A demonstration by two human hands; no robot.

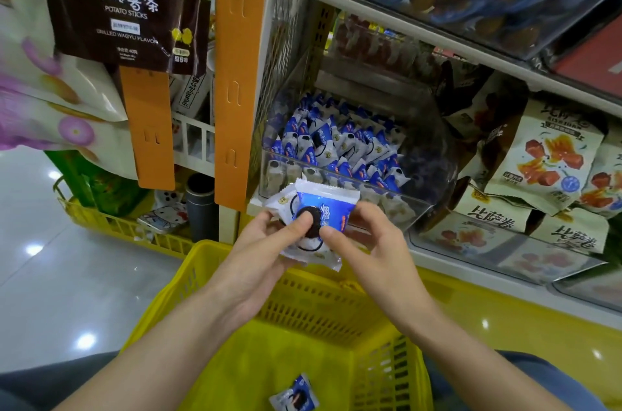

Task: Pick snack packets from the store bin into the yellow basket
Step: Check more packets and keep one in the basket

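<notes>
My left hand (266, 249) and right hand (367, 242) both pinch one packet (324, 208) between thumb and fingers. I hold it above the basket (303, 303), just before the bin (414, 208). A loose packet (296, 394) lies on the basket floor.

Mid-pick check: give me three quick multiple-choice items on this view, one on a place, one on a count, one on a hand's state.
1. Where is the held packet?
A. In the bin
B. In the air, above the far rim of the basket
C. On the floor

2. How many packets show lying in the basket?
A. None
B. One
C. Five

3. What is the left hand doing?
A. Hanging idle
B. Resting on the rim
C. Pinching the held packet

Answers:
1 B, it rests on nothing.
2 B, a single loose packet lies on the bottom.
3 C, its thumb presses the packet's front.
</notes>
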